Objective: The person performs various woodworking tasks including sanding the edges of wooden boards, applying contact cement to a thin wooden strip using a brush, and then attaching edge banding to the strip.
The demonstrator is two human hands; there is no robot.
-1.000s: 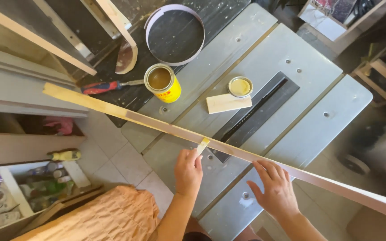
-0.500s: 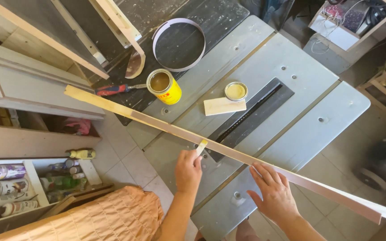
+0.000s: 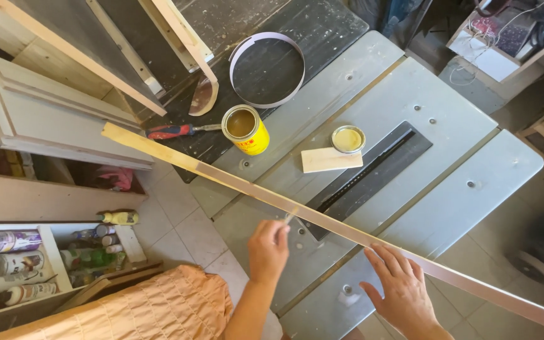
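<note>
A long thin wooden strip (image 3: 234, 182) lies slantwise across the grey table saw top (image 3: 410, 94), from upper left to the lower right corner. My left hand (image 3: 268, 250) is shut on a small pale spreader stick (image 3: 289, 218) whose tip touches the strip's near edge. My right hand (image 3: 401, 291) rests flat, fingers apart, on the strip further right. An open yellow glue can (image 3: 245, 130) stands behind the strip, with its round lid (image 3: 348, 139) and a small wooden block (image 3: 331, 160) to the right.
A red-handled screwdriver (image 3: 172, 131) lies left of the can. A round hoop (image 3: 267, 69) sits on the dark bench behind. Wooden frames and a grey panel door (image 3: 45, 113) lean at left. Bottles fill a low shelf (image 3: 26, 264) on the tiled floor.
My left hand has drawn back slightly towards me, so the stick tip now sits at the strip's near edge. My right hand stays on the strip. The view has shifted a little.
</note>
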